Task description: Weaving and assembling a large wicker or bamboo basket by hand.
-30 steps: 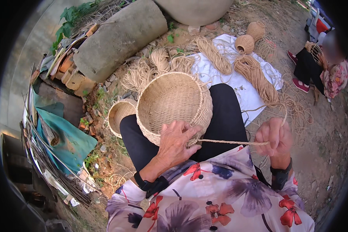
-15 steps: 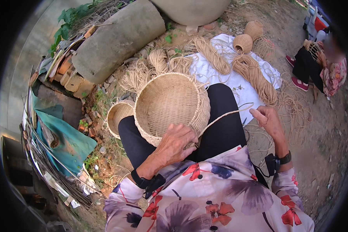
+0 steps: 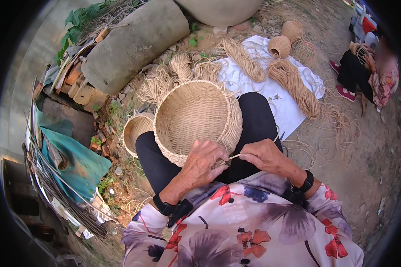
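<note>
A round woven basket (image 3: 191,115) rests tilted on my lap, its open mouth facing up at me. My left hand (image 3: 203,161) grips the near rim of this basket, fingers over the edge; a bit of cord shows at its fingertips. Just right of the rim, my right hand (image 3: 263,155) pinches a pale straw cord (image 3: 235,156) that runs taut to the left hand's fingers. The rest of that cord is mostly hidden behind the right hand. A smaller woven basket (image 3: 137,129) sits on the ground by my left knee.
Several hanks of cord (image 3: 294,86) lie ahead, some on a white cloth (image 3: 272,107). Two small woven vessels (image 3: 279,46) stand at its far end. A concrete pipe (image 3: 136,44) lies far left, near a green sheet (image 3: 75,155). Another person (image 3: 365,71) sits at the right, holding wickerwork.
My right hand has come in from the far right to beside the basket rim, drawing close to the left hand. The cord between them is now much shorter. The left hand stays at the rim.
</note>
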Available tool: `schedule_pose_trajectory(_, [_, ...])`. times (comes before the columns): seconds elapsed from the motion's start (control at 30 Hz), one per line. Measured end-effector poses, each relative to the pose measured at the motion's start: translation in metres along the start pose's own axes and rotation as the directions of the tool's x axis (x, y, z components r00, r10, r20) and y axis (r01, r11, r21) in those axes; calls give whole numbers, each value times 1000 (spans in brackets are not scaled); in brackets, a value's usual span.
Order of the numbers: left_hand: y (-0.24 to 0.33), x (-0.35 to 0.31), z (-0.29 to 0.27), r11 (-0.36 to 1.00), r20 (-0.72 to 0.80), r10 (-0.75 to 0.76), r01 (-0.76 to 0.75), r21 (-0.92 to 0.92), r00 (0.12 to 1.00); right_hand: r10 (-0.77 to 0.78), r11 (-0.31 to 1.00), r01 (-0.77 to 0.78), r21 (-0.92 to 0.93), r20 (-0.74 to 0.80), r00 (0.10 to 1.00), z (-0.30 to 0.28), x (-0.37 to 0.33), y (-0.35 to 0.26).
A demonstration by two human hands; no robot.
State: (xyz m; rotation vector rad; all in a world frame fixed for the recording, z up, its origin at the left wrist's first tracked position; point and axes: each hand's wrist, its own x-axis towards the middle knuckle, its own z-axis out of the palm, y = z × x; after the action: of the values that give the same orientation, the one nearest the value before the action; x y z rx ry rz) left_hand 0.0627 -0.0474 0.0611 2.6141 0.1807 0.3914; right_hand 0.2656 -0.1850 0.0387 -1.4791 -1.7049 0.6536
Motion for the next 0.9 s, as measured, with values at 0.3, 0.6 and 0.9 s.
schedule_pose_trajectory(0.3, [-2,-4,6,999,-125,-6,0,-46,992,-216,976,216,-2,1,976,5,45,-17])
schedule_pose_trajectory(0.6, [-4,-1,15,977,-323,-105,37,-212,941,-421,890,375,-258,-151,894,1,56,-28])
schedule_pose_trajectory(0.9, [-7,-13,0,966,-292,-251,220,-134,923,340,896,-351,271,86,936,10,0,-29])
